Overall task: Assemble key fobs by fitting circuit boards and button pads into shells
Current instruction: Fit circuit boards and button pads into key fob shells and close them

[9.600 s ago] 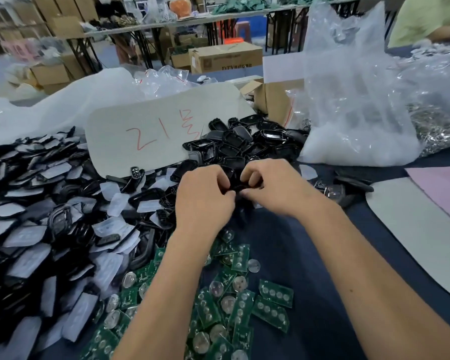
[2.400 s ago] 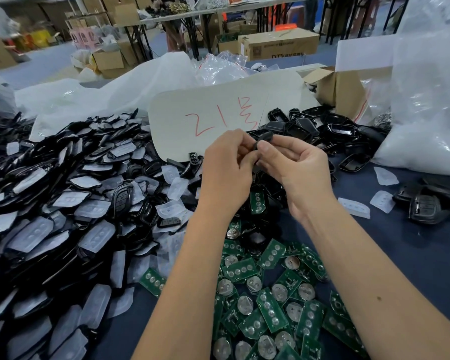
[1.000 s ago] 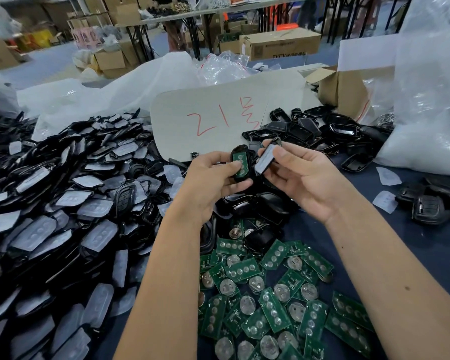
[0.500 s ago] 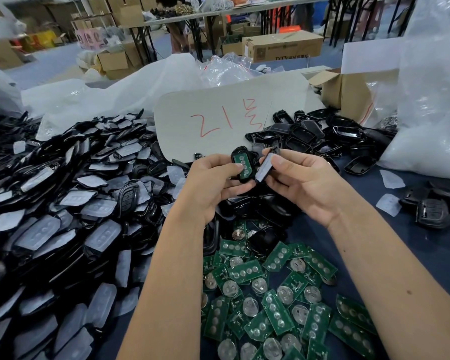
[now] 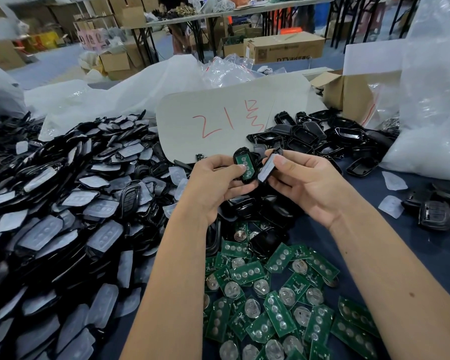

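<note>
My left hand (image 5: 213, 185) holds a black shell half (image 5: 244, 166) with a green circuit board seated in it, its thumb pressing on the board. My right hand (image 5: 304, 183) pinches a second black shell half with a pale button pad (image 5: 268, 166), tilted on edge right beside the first. Both are held above the table, a small gap between them. Loose green circuit boards (image 5: 278, 302) with coin cells lie spread below my forearms.
A big heap of black shells with pale pads (image 5: 63, 216) fills the left. Empty black shells (image 5: 317, 139) lie behind my hands. A card with red writing (image 5: 218, 120), plastic bags (image 5: 431, 100), a cardboard box (image 5: 348, 92) and finished fobs (image 5: 437, 209) surround them.
The hands, pressed together earlier, have parted into two shell halves. Over the last half second they have hardly moved; the halves stay side by side.
</note>
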Available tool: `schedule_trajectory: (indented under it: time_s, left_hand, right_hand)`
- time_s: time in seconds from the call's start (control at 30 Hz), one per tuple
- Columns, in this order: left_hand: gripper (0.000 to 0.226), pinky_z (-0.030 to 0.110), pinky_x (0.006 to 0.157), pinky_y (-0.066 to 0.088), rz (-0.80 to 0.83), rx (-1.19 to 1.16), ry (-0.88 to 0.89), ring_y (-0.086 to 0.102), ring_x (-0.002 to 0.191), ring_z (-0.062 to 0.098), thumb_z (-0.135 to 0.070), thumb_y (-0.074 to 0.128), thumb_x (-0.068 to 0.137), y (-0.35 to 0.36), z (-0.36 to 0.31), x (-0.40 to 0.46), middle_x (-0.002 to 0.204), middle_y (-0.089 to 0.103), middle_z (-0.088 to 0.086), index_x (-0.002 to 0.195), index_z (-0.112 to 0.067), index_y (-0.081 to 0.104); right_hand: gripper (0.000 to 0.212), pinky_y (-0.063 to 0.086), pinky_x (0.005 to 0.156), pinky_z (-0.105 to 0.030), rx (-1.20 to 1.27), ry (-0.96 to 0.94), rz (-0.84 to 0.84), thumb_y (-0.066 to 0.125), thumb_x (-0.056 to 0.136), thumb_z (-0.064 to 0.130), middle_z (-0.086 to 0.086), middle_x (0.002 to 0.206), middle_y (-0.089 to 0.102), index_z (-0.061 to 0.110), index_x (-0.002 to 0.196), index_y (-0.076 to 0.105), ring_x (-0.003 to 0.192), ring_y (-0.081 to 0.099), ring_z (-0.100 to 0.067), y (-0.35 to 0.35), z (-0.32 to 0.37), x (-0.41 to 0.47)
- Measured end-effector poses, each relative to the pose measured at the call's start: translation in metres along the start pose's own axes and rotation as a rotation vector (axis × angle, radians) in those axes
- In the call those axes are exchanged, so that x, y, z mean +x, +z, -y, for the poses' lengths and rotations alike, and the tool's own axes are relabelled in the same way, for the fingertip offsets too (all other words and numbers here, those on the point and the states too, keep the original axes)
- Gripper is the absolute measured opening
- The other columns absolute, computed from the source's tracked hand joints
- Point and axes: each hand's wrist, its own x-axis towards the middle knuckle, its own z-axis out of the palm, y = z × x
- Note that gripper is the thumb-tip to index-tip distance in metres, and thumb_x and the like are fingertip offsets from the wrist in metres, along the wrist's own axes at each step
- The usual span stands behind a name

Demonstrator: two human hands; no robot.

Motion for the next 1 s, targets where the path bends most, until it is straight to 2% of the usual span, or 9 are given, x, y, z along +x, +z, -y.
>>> schedule_trajectory:
  time_s: [0.17, 0.33, 0.53, 0.7, 0.8, 0.87, 1.0]
  left_hand:
    - [0.011, 0.035, 0.075, 0.065, 0.008, 0.019, 0.012, 0.075, 0.069, 0.023, 0.000, 0.073, 0.092, 0.001, 0.001, 0.001, 0.113, 0.068, 0.024, 0.100, -0.002, 0.066]
    - [0.010, 0.032, 0.070, 0.064, 0.005, 0.030, 0.040, 0.067, 0.058, 0.014, 0.000, 0.075, 0.090, 0.003, 0.000, 0.000, 0.095, 0.061, 0.014, 0.091, -0.006, 0.067]
    - [0.009, 0.034, 0.074, 0.064, 0.025, 0.074, 0.083, 0.069, 0.067, 0.020, -0.004, 0.077, 0.090, 0.004, -0.002, -0.003, 0.097, 0.062, 0.020, 0.093, -0.004, 0.069]
    - [0.011, 0.038, 0.075, 0.065, 0.054, 0.152, 0.149, 0.070, 0.061, 0.019, -0.005, 0.080, 0.088, 0.007, -0.002, -0.005, 0.080, 0.064, 0.015, 0.089, 0.001, 0.070]
    - [0.011, 0.034, 0.070, 0.065, 0.059, 0.215, 0.197, 0.072, 0.065, 0.022, -0.005, 0.082, 0.086, 0.010, -0.003, -0.005, 0.078, 0.066, 0.018, 0.088, 0.002, 0.073]
    - [0.008, 0.031, 0.067, 0.064, 0.077, 0.270, 0.229, 0.071, 0.066, 0.019, -0.004, 0.082, 0.085, 0.013, -0.003, -0.005, 0.072, 0.069, 0.011, 0.087, 0.000, 0.075]
    - [0.005, 0.029, 0.064, 0.063, 0.088, 0.344, 0.265, 0.071, 0.063, 0.010, -0.004, 0.081, 0.086, 0.015, -0.003, -0.002, 0.061, 0.068, -0.006, 0.088, -0.005, 0.077]
  right_hand:
    - [0.037, 0.061, 0.084, -0.028, -0.014, -0.003, -0.010, 0.073, 0.081, 0.014, -0.011, 0.104, 0.074, 0.001, 0.115, 0.072, 0.098, 0.070, -0.021, 0.001, 0.000, -0.001]
    - [0.036, 0.061, 0.082, -0.029, -0.048, -0.029, -0.031, 0.076, 0.077, 0.015, -0.011, 0.098, 0.075, 0.001, 0.110, 0.074, 0.094, 0.071, -0.021, 0.002, 0.001, 0.000]
    - [0.034, 0.062, 0.079, -0.029, -0.087, -0.045, -0.069, 0.079, 0.071, 0.017, -0.008, 0.091, 0.078, 0.005, 0.103, 0.076, 0.086, 0.073, -0.020, 0.002, 0.000, 0.000]
    - [0.035, 0.060, 0.071, -0.024, -0.117, -0.062, -0.125, 0.082, 0.068, 0.020, -0.006, 0.087, 0.079, 0.005, 0.100, 0.077, 0.076, 0.074, -0.013, 0.001, -0.001, 0.000]
    - [0.023, 0.060, 0.069, -0.023, -0.153, -0.072, -0.155, 0.085, 0.066, 0.023, -0.005, 0.084, 0.079, 0.011, 0.085, 0.082, 0.072, 0.074, -0.012, 0.001, -0.003, 0.000]
    - [0.019, 0.061, 0.068, -0.023, -0.183, -0.083, -0.179, 0.086, 0.064, 0.025, -0.005, 0.083, 0.079, 0.013, 0.079, 0.083, 0.071, 0.075, -0.012, 0.002, -0.004, 0.000]
    - [0.026, 0.062, 0.068, -0.025, -0.245, -0.109, -0.219, 0.087, 0.063, 0.028, -0.006, 0.081, 0.079, 0.013, 0.083, 0.081, 0.070, 0.075, -0.013, 0.004, -0.006, -0.001]
